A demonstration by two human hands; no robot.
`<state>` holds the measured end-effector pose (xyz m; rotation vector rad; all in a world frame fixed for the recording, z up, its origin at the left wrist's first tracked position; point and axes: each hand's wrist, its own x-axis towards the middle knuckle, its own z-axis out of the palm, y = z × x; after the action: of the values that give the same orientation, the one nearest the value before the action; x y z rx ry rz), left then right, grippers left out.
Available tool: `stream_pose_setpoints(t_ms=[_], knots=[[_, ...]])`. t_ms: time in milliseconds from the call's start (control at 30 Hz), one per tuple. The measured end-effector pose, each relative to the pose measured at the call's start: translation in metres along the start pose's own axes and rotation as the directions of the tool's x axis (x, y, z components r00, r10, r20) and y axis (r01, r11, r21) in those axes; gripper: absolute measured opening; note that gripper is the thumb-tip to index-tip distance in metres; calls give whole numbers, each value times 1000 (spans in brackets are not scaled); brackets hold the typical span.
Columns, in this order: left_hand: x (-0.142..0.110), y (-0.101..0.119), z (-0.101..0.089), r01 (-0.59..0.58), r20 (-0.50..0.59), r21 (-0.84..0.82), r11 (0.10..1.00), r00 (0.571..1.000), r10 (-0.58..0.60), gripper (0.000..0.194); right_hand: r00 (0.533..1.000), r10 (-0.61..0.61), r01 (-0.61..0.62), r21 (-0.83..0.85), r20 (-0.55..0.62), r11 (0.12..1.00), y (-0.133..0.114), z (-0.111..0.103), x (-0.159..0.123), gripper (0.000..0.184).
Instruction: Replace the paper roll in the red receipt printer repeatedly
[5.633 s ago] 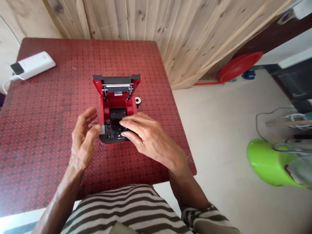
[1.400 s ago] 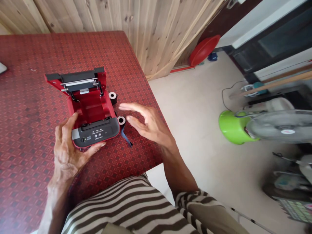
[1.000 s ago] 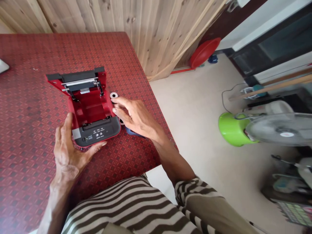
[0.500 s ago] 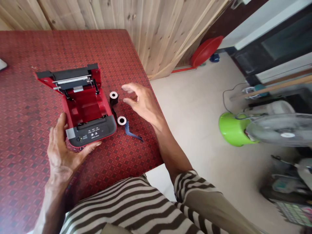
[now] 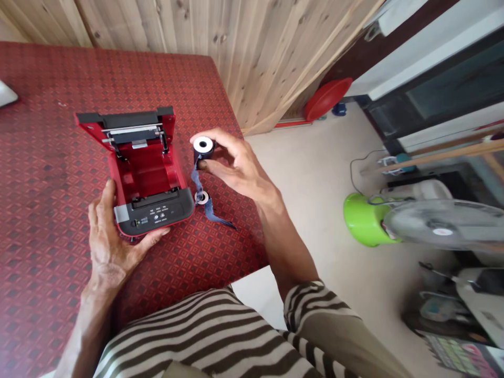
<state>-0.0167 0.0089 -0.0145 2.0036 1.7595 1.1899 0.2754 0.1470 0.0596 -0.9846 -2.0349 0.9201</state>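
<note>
A small red and black printer (image 5: 173, 209) stands on the table with its lid (image 5: 132, 122) raised, showing a bare red compartment inside. My left hand (image 5: 112, 236) is closed around the printer's near left corner, thumb along the front edge. To the right of the printer, my right hand (image 5: 238, 163) grips a dark ribbon roll (image 5: 203, 145) with a white core end between thumb and fingers. A dark blue strip (image 5: 197, 178) hangs from that roll towards a second roll (image 5: 201, 198) lying by the printer's right front corner. A loose blue tail (image 5: 216, 218) trails from the second roll over the tabletop.
The red patterned table (image 5: 47, 184) ends on the right above a pale floor (image 5: 299, 173). Wooden panelling (image 5: 177, 26) borders its far side. A white object (image 5: 6, 94) lies at the left edge. A green stool (image 5: 362, 220) and a fan (image 5: 437, 223) stand to the right.
My right hand has closed on the farther roll and lifted it, stretching the strip between the rolls. My left hand stays on the printer. The view has shifted slightly.
</note>
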Motion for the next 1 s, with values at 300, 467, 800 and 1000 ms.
stream_pose_setpoints(t_ms=[300, 467, 800, 1000], knots=[[-5, 10, 5, 77, 30, -12, 997, 997, -77, 127, 955, -111, 208, -353, 275, 912, -75, 26, 20, 33], [-6, 11, 8, -1, -26, 14, 1000, 1000, 1, 121, 932, 95, 172, -656, 350, 735, -80, 79, 37, 23], [-8, 13, 9, -3, -11, 3, 1000, 1000, 3, 122, 854, 326, 123, -767, 405, 630, -76, 91, 62, 29], [-7, 11, 10, 8, -10, 1, 1000, 1000, -8, 122, 839, 330, 124, -743, 432, 657, -73, 94, 67, 24]])
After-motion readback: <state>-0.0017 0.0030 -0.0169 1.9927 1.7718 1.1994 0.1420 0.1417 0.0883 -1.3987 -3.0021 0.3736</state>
